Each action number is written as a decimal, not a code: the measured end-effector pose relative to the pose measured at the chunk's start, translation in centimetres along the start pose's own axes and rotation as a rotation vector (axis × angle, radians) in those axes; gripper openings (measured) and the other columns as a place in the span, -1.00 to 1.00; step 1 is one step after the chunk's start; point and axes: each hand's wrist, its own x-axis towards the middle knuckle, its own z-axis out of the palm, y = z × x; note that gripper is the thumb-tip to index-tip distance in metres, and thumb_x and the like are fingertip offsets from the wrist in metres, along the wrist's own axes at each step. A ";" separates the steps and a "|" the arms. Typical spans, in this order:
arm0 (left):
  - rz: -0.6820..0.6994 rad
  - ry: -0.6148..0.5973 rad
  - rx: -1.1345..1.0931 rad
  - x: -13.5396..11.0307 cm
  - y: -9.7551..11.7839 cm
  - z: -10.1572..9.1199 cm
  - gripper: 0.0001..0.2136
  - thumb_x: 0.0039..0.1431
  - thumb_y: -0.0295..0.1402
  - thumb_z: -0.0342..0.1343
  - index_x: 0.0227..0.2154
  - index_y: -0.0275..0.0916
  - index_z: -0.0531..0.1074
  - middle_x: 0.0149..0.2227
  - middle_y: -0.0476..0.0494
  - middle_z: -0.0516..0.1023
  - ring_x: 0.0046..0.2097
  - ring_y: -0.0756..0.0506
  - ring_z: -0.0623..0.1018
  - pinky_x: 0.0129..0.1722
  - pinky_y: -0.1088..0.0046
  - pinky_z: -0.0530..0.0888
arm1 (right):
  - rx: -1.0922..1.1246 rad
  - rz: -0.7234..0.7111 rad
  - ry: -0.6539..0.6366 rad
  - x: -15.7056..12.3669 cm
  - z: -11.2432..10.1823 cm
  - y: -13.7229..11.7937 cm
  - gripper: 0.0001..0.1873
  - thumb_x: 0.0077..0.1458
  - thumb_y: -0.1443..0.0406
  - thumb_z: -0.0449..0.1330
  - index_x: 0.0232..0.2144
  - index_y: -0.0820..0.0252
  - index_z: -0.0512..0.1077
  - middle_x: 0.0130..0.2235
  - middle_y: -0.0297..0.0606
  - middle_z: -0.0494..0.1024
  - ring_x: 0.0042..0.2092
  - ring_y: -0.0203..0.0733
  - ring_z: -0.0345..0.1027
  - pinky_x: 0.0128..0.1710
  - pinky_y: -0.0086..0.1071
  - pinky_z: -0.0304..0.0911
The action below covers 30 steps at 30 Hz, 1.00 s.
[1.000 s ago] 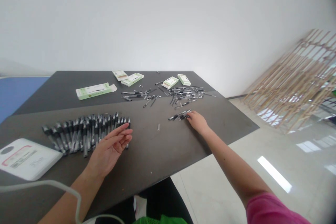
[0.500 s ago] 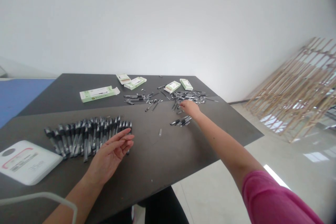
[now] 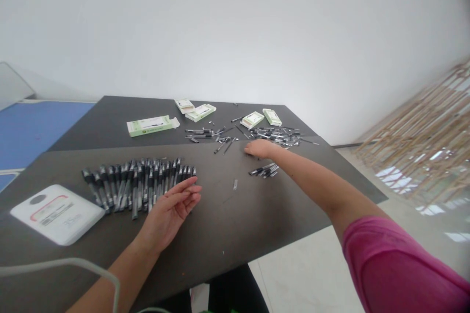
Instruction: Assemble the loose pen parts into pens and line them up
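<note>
My left hand (image 3: 176, 208) hovers palm up at the right end of a row of assembled pens (image 3: 141, 181) with black grips and clear barrels. Its fingers are stretched out and loosely apart, with nothing visible in them. Farther off, my right hand (image 3: 260, 148) is low over the table, at the left front of a loose pile of pen parts (image 3: 275, 134). Those fingers are bent and close together; their tips and anything between them are hidden. Just in front of it lies a small bunch of pen pieces (image 3: 265, 171). A clear cap (image 3: 235, 184) lies alone between my hands.
Green-and-white pen boxes (image 3: 152, 125) lie toward the back of the dark table (image 3: 205, 234), two more (image 3: 252, 120) behind the pile. Scattered parts (image 3: 201, 133) lie mid-table. At left are a white plastic card-like slab (image 3: 58, 215) and a pale cable (image 3: 73, 261). A wooden lattice (image 3: 422, 122) stands at right.
The view has swung slightly left. My right hand has shifted left and a little nearer, off the pile toward its left front. My left hand has kept much the same pose beside the pens.
</note>
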 end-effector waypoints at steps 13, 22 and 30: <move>0.128 0.086 0.333 0.4 -0.6 0.6 -0.70 0.01 -0.32 0.22 -0.15 -0.23 0.50 -0.24 -0.10 0.60 -0.26 0.02 0.53 -0.12 0.52 0.42 | 0.533 0.134 0.361 0.7 -7.6 -8.2 -0.82 0.13 0.38 0.00 -0.22 0.29 0.33 -0.30 -0.19 0.52 -0.30 -0.25 0.41 -0.31 -0.42 0.28; 0.147 -0.118 0.928 0.2 -2.0 2.3 -0.73 0.08 -0.14 0.06 -0.44 -0.24 0.51 -0.46 -0.06 0.54 -0.36 -0.08 0.48 -0.20 0.37 0.39 | 1.985 0.188 0.131 -2.2 -6.8 -16.3 -0.83 -0.14 0.42 0.28 -0.46 0.25 0.34 -0.61 -0.48 0.38 -0.57 -0.45 0.28 -0.50 -0.58 0.29; 0.175 -0.068 1.047 0.3 -2.0 1.9 -0.70 0.06 -0.10 0.04 -0.52 -0.23 0.49 -0.55 -0.02 0.51 -0.42 -0.08 0.49 -0.28 0.41 0.35 | 1.674 0.404 0.283 -1.9 -5.1 -16.5 -0.90 0.02 0.38 0.22 -0.36 0.23 0.36 -0.49 -0.39 0.47 -0.52 -0.47 0.34 -0.42 -0.56 0.36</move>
